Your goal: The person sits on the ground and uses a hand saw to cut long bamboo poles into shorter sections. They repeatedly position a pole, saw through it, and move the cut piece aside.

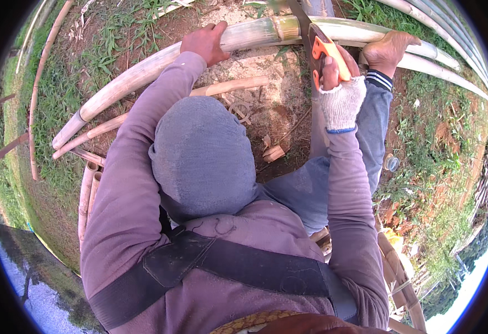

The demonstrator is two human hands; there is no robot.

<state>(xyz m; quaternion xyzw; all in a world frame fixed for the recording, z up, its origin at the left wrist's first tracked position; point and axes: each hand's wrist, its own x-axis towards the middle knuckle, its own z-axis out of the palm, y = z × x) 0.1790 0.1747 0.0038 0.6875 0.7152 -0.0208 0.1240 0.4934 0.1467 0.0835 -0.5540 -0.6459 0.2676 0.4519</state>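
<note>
A thick pale bamboo pole (155, 69) lies crosswise in front of me. My left hand (206, 44), bare, grips it left of a brownish node, the fingers curled over its top. My right hand (341, 92) wears a white knitted glove with bare fingertips. It is closed around the orange and black handle of a handsaw (323, 53). The saw's blade lies across the pole just right of the node; its tip is out at the top edge. My bare right foot (388, 51) presses on the pole further right.
A thinner bamboo length (230, 87) lies nearer me, with pale sawdust (288, 78) on the soil around it. A short bamboo offcut (274, 153) is by my leg. More bamboo poles (444, 25) stretch along the upper right. A clear round container (391, 162) sits on the grass.
</note>
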